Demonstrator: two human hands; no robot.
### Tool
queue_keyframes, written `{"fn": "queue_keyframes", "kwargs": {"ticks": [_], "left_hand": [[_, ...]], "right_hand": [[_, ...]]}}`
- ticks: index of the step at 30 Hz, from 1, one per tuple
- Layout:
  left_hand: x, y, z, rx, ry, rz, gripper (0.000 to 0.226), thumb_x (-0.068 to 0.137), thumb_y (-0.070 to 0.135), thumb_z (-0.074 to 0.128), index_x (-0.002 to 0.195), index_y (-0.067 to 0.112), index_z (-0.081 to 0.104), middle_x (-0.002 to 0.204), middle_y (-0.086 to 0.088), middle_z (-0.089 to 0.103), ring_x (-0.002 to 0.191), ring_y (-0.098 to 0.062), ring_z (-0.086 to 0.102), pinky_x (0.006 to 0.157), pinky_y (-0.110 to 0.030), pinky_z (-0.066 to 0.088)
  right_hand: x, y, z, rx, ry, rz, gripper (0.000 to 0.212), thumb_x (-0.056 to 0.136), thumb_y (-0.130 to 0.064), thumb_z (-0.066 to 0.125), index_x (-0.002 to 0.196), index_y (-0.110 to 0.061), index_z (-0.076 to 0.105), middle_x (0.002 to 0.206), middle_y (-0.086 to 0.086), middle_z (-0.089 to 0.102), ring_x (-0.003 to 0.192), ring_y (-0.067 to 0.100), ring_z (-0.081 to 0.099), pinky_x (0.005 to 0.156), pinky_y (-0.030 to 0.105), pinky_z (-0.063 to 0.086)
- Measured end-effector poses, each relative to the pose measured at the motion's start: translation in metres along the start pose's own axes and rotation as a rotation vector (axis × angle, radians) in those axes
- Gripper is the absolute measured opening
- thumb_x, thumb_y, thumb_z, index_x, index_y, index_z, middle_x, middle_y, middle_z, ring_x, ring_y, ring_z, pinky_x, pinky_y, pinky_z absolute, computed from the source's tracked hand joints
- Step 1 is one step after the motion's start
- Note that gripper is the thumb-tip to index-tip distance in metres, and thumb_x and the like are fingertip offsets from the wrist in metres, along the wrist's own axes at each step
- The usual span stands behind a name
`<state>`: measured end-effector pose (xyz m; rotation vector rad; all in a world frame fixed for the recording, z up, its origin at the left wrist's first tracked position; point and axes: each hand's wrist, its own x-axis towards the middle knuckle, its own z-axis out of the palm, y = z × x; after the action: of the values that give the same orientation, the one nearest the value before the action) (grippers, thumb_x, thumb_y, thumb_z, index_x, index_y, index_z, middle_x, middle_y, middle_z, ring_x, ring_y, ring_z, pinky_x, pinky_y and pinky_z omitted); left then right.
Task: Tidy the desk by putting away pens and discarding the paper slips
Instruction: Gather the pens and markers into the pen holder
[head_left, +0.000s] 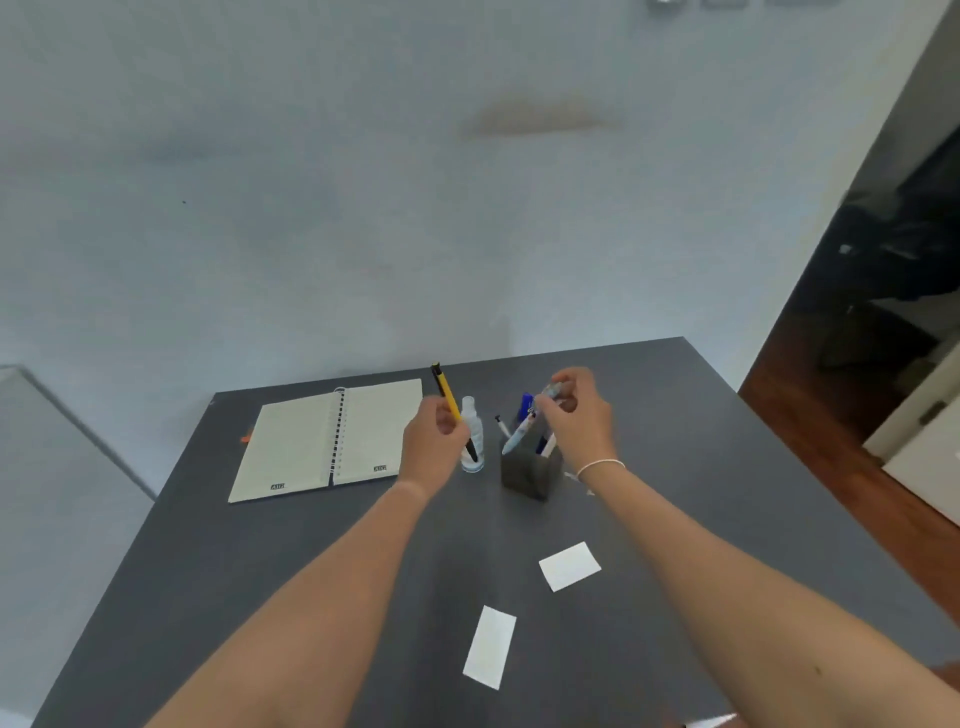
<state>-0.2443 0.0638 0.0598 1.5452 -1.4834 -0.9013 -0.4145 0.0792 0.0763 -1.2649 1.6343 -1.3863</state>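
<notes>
left hand (434, 434) pinches yellow pen (451, 404); right hand (574, 410) pinches pale pen (522, 431) over holder (530, 470). lower tips-first, one by one; slips (570, 565) wait on bench (260, 571)

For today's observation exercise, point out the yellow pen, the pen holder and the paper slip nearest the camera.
yellow pen (448, 396): head view, on the yellow barrel above the left hand.
pen holder (529, 472): head view, on its dark front wall.
paper slip (490, 647): head view, on the middle of the white sheet.
</notes>
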Motion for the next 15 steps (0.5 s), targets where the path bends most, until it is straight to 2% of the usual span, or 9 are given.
{"fn": "queue_keyframes", "kwargs": {"ticks": [3,6,8,12,15], "left_hand": [[0.007,0.017,0.027,0.002,-0.016,0.02,0.013,0.087,0.009,0.056,0.095,0.012,0.047,0.09,-0.002,0.055,0.075,-0.01,0.053,0.058,-0.011,0.036],[0.012,0.025,0.049,0.003,-0.031,0.016,0.012,0.087,0.01,0.055,0.095,0.015,0.047,0.094,-0.002,0.056,0.086,-0.016,0.056,0.059,-0.012,0.038],[0.015,0.026,0.061,0.022,-0.048,0.023,0.01,0.088,0.013,0.055,0.092,0.019,0.047,0.099,-0.005,0.058,0.088,-0.017,0.058,0.062,-0.013,0.039],[0.021,0.019,0.076,0.103,-0.049,0.027,0.017,0.087,0.021,0.055,0.079,0.034,0.047,0.108,-0.011,0.06,0.092,-0.018,0.061,0.076,-0.026,0.051],[0.022,0.016,0.08,0.139,-0.076,0.027,0.015,0.087,0.021,0.057,0.081,0.032,0.049,0.099,-0.005,0.063,0.098,-0.022,0.061,0.085,-0.033,0.052]], "right_hand": [[0.016,-0.001,-0.023,0.013,0.062,-0.037,0.021,0.086,-0.01,0.06,0.102,-0.015,0.048,0.082,0.002,0.058,0.067,0.008,0.055,0.053,0.003,0.043],[0.029,0.004,-0.037,-0.017,0.093,-0.05,0.021,0.087,-0.013,0.059,0.106,-0.013,0.049,0.084,0.002,0.06,0.068,0.008,0.056,0.061,0.011,0.046],[0.035,0.01,-0.042,-0.044,0.083,-0.05,0.019,0.088,-0.014,0.057,0.106,-0.013,0.049,0.084,0.0,0.06,0.069,0.004,0.056,0.061,0.01,0.043],[0.037,0.023,-0.041,-0.078,0.015,-0.038,0.015,0.09,-0.015,0.055,0.104,-0.013,0.051,0.087,0.001,0.061,0.071,0.004,0.056,0.061,0.008,0.04],[0.036,0.033,-0.036,-0.108,-0.06,-0.017,0.016,0.09,-0.016,0.055,0.105,-0.013,0.052,0.09,0.003,0.061,0.078,0.014,0.058,0.068,0.016,0.043]]}}
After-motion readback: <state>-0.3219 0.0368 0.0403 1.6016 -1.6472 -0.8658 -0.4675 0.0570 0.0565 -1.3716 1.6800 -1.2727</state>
